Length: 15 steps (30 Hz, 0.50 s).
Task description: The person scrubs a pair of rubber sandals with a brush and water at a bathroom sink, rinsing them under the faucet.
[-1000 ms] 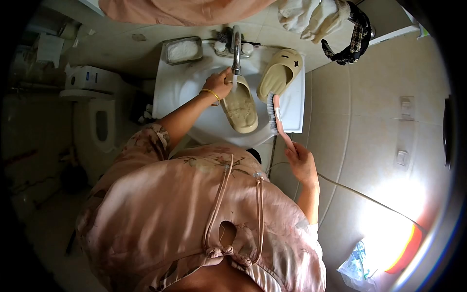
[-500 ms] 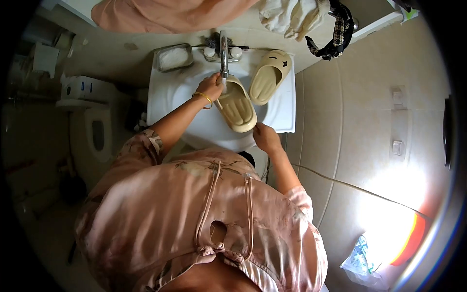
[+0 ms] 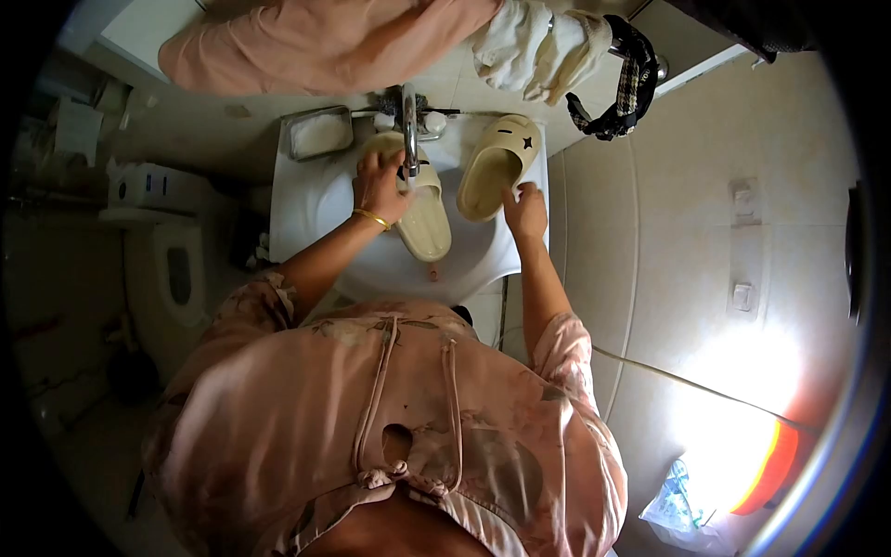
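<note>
Two cream slippers lie in the white sink. My left hand is closed on the upper of the left slipper, just beside the faucet, whose spout hides part of it. That slipper's heel end points toward me. The right slipper, with dark marks on its upper, leans on the sink's right side. At its lower right edge, my right hand has its thumb and fingers closed on the rim; the fingertips are partly hidden.
The sink has a soap dish at its back left corner. Above hang a peach cloth, a white cloth and a black headband. A toilet stands left; a tiled wall rises right.
The left slipper has moved back and left under the faucet, with my left hand now over its upper. My right hand has left its heel end and moved up to the right slipper.
</note>
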### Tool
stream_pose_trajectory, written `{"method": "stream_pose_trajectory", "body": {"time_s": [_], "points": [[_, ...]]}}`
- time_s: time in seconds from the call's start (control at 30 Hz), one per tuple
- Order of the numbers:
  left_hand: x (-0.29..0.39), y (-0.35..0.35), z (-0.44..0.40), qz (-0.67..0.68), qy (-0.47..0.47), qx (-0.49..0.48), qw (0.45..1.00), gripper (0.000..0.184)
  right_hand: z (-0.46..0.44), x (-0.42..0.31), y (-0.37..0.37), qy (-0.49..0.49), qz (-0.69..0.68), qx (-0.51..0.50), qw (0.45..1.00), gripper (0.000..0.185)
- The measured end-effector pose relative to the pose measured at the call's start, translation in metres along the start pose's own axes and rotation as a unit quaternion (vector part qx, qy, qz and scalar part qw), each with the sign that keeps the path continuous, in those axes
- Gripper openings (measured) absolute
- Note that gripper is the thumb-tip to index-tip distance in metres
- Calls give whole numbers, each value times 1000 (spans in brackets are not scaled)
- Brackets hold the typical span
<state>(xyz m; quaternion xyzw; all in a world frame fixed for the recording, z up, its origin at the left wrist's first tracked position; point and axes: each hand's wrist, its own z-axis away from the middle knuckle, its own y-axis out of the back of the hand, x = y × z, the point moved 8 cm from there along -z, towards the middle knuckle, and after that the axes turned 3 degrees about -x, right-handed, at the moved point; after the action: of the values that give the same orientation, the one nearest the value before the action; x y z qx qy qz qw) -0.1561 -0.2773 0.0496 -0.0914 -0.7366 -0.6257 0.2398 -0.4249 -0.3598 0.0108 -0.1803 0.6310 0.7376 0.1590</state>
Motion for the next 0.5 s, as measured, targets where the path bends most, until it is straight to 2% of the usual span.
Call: {"method": "stream_pose_trajectory", "body": {"time_s": [0.07, 0.17, 0.23, 0.33, 0.4, 0.43, 0.5], "points": [[-3, -7, 0, 10, 11, -13, 1000, 65, -14, -14, 19, -41, 20, 57, 997, 39], [-13, -23, -2, 59, 53, -55, 995, 63, -46, -3, 3, -109, 58, 2, 992, 35], [-24, -40, -6, 125, 82, -77, 986, 61, -59, 8, 2, -113, 71, -19, 991, 29], [-56, -85, -1, 272, 219, -160, 923, 59, -47, 13, 36, -107, 84, -10, 991, 26], [-36, -72, -5, 268, 190, -158, 931, 62, -26, 29, 67, -59, 99, 37, 993, 24], [-23, -69, -8, 267, 174, -158, 935, 63, -12, 38, 84, -73, 110, 36, 991, 23], [-5, -87, -11, 344, 171, -99, 918, 68, 19, 48, 119, -78, 140, 70, 985, 21]]}}
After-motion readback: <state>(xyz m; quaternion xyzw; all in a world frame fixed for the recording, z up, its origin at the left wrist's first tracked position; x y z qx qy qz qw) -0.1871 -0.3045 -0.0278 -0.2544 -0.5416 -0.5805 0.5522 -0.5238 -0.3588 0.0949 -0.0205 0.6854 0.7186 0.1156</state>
